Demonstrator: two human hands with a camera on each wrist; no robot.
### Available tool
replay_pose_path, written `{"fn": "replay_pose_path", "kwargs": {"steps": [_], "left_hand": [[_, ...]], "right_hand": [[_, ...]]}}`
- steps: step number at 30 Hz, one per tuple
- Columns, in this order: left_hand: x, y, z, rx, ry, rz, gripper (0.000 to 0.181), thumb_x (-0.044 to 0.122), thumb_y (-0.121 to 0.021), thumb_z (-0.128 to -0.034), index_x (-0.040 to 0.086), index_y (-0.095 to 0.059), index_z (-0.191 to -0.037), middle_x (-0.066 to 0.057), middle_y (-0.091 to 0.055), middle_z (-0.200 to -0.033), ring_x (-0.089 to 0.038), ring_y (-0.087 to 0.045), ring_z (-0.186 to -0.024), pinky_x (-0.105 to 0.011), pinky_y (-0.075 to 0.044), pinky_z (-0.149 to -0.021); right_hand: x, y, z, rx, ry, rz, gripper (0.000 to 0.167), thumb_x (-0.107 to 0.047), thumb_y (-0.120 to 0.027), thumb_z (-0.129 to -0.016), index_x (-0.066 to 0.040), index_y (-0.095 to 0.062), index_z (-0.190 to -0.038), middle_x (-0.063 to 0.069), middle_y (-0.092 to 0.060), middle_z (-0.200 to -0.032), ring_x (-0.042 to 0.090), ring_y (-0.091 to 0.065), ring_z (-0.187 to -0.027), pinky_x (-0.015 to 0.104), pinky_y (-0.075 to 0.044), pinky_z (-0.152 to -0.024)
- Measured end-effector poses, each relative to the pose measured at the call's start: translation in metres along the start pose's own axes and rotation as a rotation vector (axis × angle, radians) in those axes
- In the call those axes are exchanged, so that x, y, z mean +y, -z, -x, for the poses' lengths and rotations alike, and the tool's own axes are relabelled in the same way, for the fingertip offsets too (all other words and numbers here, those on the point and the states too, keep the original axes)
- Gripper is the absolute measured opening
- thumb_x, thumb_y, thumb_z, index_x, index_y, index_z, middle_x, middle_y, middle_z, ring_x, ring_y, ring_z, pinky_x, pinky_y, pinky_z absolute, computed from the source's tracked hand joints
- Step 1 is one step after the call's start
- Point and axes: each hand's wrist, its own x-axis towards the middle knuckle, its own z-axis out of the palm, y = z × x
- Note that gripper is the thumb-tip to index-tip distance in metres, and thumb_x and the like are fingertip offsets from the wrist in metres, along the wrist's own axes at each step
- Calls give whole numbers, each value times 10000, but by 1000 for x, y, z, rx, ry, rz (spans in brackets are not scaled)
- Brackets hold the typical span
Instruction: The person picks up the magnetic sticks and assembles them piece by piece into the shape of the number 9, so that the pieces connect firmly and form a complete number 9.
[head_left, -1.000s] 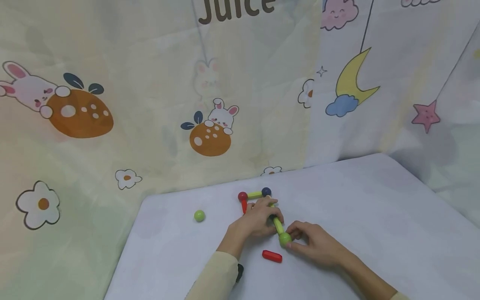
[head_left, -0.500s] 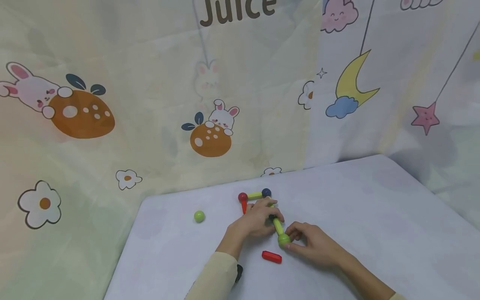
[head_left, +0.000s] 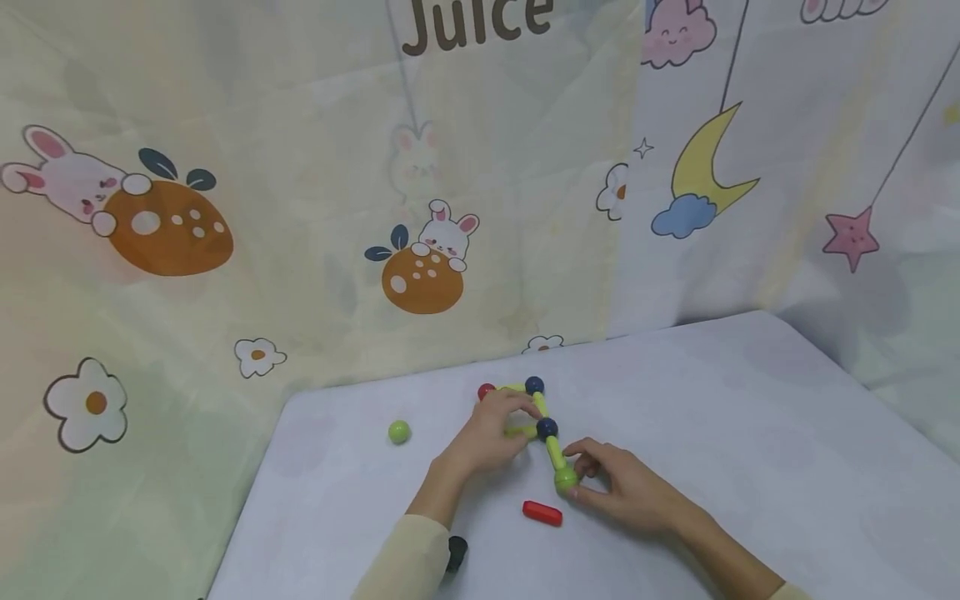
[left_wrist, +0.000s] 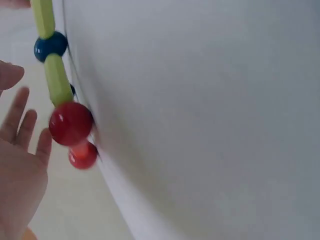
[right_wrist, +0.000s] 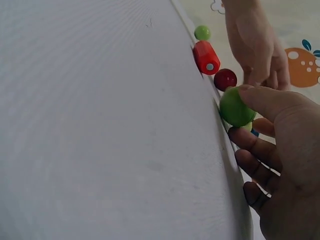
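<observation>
My right hand [head_left: 626, 487] pinches a green ball [head_left: 566, 479] between thumb and fingers; the right wrist view shows the thumb on this green ball [right_wrist: 237, 107]. A yellow-green rod [head_left: 555, 452] joins it to a dark blue ball [head_left: 547, 428]. More rods run on to a second blue ball [head_left: 534, 385] and a red ball [head_left: 487, 391], as in a magnetic building set. My left hand [head_left: 487, 433] hovers over the frame with loosely spread fingers, hiding part of it. In the left wrist view, its fingers [left_wrist: 17, 122] appear apart from a red ball [left_wrist: 71, 124].
A loose red rod [head_left: 542, 513] lies on the white table [head_left: 750, 433], nearer than the frame. To the left sits a separate green ball [head_left: 399, 432]. Behind the table hangs a printed cloth [head_left: 315, 208].
My left hand has let go of the near blue ball and drawn back to the left, uncovering it. The right hand and its green ball have shifted only slightly.
</observation>
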Motion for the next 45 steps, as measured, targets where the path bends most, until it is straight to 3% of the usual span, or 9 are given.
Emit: {"fn": "replay_pose_path", "kwargs": {"steps": [7, 12, 17, 23, 31, 35, 40, 45], "left_hand": [[-17, 10, 14, 24, 9, -43, 341, 156, -649, -877, 259, -695, -1199, 15, -506, -1480, -241, -360, -1411, -535, -357, -1053], [-16, 14, 20, 15, -3, -83, 332, 186, -692, -877, 279, -696, -1195, 8, -501, -1476, -244, -362, -1409, -526, -379, -1047], [-12, 14, 30, -12, 1, -120, 340, 188, -731, -864, 287, -697, -1187, 18, -496, -1479, -261, -353, -1418, -554, -382, -1072], [-6, 16, 40, -46, -32, -184, 295, 220, -711, -877, 322, -726, -1153, 40, -500, -1480, -226, -364, -1368, -510, -382, -1042], [-1, 21, 52, -153, -44, -176, 282, 252, -721, -897, 358, -727, -1158, 90, -579, -1372, -166, -428, -1285, -521, -391, -1049], [-1, 17, 58, -197, -64, -189, 291, 287, -743, -886, 375, -717, -1162, 107, -597, -1317, -141, -453, -1247, -496, -414, -1027], [2, 14, 64, -266, -50, -145, 288, 387, -767, -884, 417, -708, -1165, 191, -596, -1241, -89, -458, -1221, -443, -439, -1025], [8, 15, 69, -307, -50, -92, 291, 421, -781, -879, 432, -708, -1160, 254, -604, -1191, -42, -464, -1225, -491, -422, -1064]], "right_hand": [[3, -2, -4, -6, -12, 29, 568, -513, -750, -904, -229, -568, -1360, -166, -623, -1088, 69, -569, -991, 301, -519, -882], [7, -2, -6, -2, -21, 51, 644, -529, -769, -880, -292, -542, -1434, -97, -536, -1373, 111, -570, -1104, 333, -551, -922], [8, 1, -12, -35, -8, 46, 715, -531, -774, -873, -318, -505, -1500, -39, -426, -1543, 163, -584, -1216, 456, -538, -1005], [9, 8, -18, -81, -29, 45, 781, -576, -778, -847, -351, -472, -1529, -7, -350, -1614, 191, -584, -1229, 487, -532, -992], [13, 12, -21, -108, 37, 42, 795, -576, -771, -853, -299, -475, -1537, 76, -366, -1611, 364, -460, -1397, 623, -473, -1031], [17, 10, -24, -117, 49, 52, 792, -594, -756, -857, -304, -472, -1537, 56, -372, -1606, 323, -462, -1386, 572, -491, -1019], [17, 7, -26, -120, 40, 55, 790, -598, -756, -855, -314, -474, -1536, 25, -369, -1607, 222, -507, -1281, 410, -520, -953], [15, 5, -28, -127, 37, 57, 788, -600, -754, -854, -320, -475, -1536, 14, -377, -1604, 169, -518, -1181, 318, -515, -882]]}}
